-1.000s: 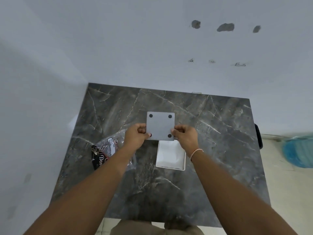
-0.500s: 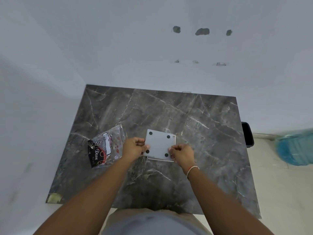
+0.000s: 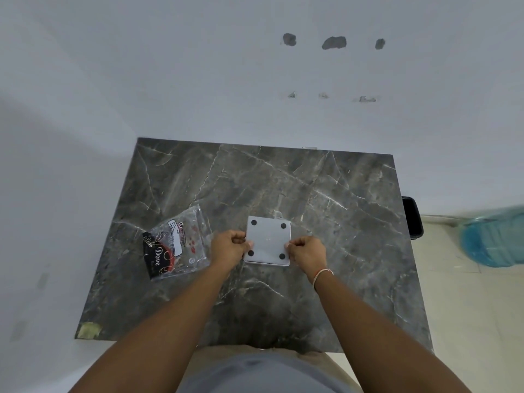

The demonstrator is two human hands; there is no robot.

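Note:
A flat grey square plate (image 3: pixel 268 240) with a black round pad near each corner lies in the middle of the dark marble table (image 3: pixel 326 194), covering a white square piece whose edge shows along its near side. My left hand (image 3: pixel 229 248) pinches the plate's left edge near the front. My right hand (image 3: pixel 307 251) pinches its right edge near the front. Both hands have curled fingers.
A clear plastic packet (image 3: pixel 175 245) with black and red print lies left of the plate, close to my left hand. A black object (image 3: pixel 411 217) sits off the table's right edge. A blue plastic container (image 3: pixel 494 239) stands on the floor at the right. White walls close the back and left.
Both hands lowered the grey plate from above the table onto the white square piece, which is now covered. The camera view shifted, showing more of the table's near edge.

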